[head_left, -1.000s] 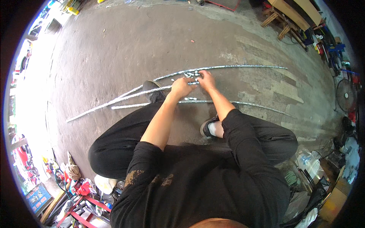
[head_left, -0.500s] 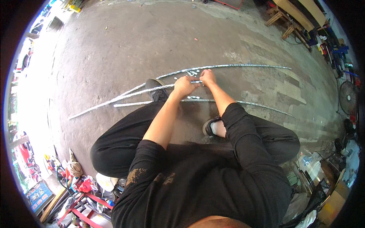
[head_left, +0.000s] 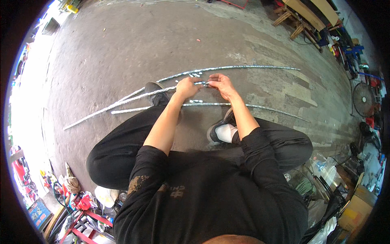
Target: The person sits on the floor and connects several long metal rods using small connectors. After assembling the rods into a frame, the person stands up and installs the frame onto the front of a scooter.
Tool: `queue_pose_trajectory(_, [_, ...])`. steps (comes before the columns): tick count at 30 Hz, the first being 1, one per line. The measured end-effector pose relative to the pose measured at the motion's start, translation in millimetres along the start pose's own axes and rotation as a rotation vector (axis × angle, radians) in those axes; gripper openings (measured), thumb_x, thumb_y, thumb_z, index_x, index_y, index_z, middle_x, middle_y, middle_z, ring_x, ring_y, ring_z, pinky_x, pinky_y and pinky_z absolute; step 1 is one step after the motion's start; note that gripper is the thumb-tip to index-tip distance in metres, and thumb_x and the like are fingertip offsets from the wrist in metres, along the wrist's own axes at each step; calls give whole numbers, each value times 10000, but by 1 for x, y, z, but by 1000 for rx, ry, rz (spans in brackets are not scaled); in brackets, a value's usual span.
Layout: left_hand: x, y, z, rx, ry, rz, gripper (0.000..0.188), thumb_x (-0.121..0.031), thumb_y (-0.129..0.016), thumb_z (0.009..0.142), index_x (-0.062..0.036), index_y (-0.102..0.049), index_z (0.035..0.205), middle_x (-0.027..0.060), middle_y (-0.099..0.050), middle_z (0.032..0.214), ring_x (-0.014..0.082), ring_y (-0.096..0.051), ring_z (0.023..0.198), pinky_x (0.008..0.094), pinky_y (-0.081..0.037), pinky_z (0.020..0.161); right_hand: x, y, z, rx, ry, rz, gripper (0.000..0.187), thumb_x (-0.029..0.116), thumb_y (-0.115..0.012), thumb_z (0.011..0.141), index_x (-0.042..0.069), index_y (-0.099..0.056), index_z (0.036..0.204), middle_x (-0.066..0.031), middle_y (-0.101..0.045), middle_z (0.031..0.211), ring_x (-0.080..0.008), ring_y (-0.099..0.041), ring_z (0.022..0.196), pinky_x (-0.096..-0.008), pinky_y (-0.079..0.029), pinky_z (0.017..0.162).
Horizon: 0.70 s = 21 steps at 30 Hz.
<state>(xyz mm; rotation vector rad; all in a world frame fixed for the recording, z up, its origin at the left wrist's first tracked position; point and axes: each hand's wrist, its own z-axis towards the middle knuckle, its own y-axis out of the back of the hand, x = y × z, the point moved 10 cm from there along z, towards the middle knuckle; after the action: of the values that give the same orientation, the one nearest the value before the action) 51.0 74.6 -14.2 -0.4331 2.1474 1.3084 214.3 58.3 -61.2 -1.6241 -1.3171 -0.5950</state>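
My left hand (head_left: pixel 188 87) is closed around a long, thin, silvery rod with a twisted-looking surface (head_left: pixel 140 96), which runs off to the left along the floor. Its end pokes out between my hands. Facing it, my right hand (head_left: pixel 222 86) pinches with thumb and forefinger at that end; what lies in the fingertips is too small to make out. Beyond my hands lies a second silvery rod (head_left: pixel 252 66), and a third one (head_left: pixel 260 107) lies nearer to me. Several short, whitish silvery pieces (head_left: pixel 195 75) rest by the far rod, with others (head_left: pixel 196 101) beside the near one.
I sit low with knees spread on a concrete floor (head_left: pixel 134 44); my left shoe (head_left: pixel 156 94) is under the held rod. A standing fan (head_left: pixel 362 99) and a wooden trestle (head_left: pixel 298 30) are at the right. Clutter with a red metal frame (head_left: pixel 95 217) lies at the lower left.
My right hand has turned and its fingers have lifted a little, still near the rod's end. The whole view has shifted slightly, and my right foot shows more.
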Motion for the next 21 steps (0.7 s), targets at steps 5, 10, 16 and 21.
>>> queue_pose_trajectory(5, [-1,0,-1,3,17,3,385,-400,-726,804,-271,-719,1167,122,-716,1089,307,-674,1031,421,-525,886,13,-5,1,-8,64,-55,286,-30,-697,847,-2,-586,1109,-89,-658,1000,-183,-661,893,-304,-568,821])
queue_pose_trajectory(10, [-3,1,-2,-6,0,3,380,-395,-726,804,-272,-723,1163,124,-716,1087,306,-675,1029,419,-524,890,7,-3,0,-55,68,-39,261,-43,-691,846,0,-597,1086,-91,-656,998,-184,-655,899,-304,-561,818])
queue_pose_trajectory(16, [-2,1,-3,2,8,-1,376,-385,-722,804,-264,-723,1160,116,-722,1066,301,-677,1023,416,-525,885,9,-5,-4,-36,111,-160,269,-52,-696,836,4,-599,1081,-86,-654,1005,-181,-644,906,-307,-547,841])
queue_pose_trajectory(21, [-1,-2,-1,37,15,-9,425,-398,-733,803,-253,-703,1202,123,-702,1139,316,-656,1080,422,-509,920,9,-5,-4,-28,137,-90,251,-53,-707,820,0,-622,1050,-76,-666,981,-169,-647,885,-299,-549,822])
